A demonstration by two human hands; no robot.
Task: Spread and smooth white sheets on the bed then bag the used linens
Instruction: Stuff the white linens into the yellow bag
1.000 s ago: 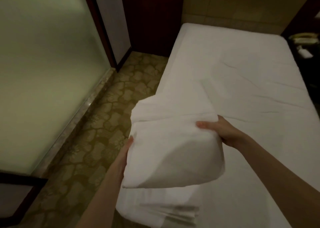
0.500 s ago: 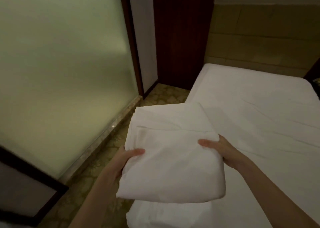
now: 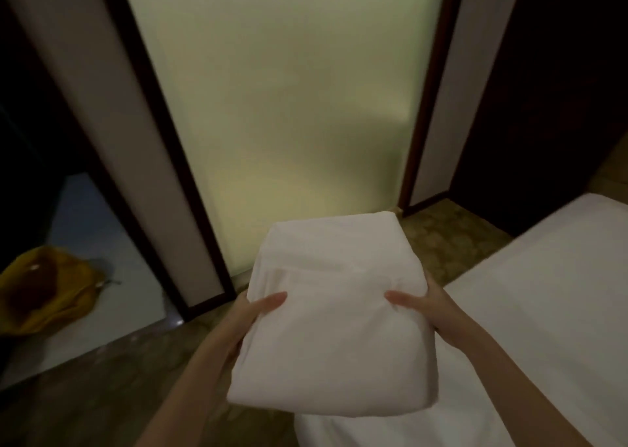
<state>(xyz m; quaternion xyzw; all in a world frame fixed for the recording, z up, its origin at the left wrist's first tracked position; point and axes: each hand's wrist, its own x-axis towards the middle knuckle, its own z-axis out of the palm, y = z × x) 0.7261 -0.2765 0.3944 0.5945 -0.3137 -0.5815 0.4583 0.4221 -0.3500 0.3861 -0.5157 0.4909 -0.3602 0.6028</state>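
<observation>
I see the left grip (image 3: 253, 314) and right grip (image 3: 430, 310) grasping the folded white sheet (image 3: 334, 331). The bed (image 3: 550, 310) lies right.

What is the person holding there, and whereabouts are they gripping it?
A folded white sheet, held by its two side edges: left hand on the left edge, right hand on the right, thumbs on top.

A folded sheet (image 3: 334, 314) sits in the middle, held up between two hands — the left hand (image 3: 251, 314) on its left edge, the right hand (image 3: 431, 307) on its right edge. The bed (image 3: 550, 297) lies to the right, and its near corner is under the sheet. Behind the sheet stands a glass panel (image 3: 282, 106). Far to the left, a bag (image 3: 44, 290) lies on the floor (image 3: 112, 392) — well apart from the bed.
</observation>
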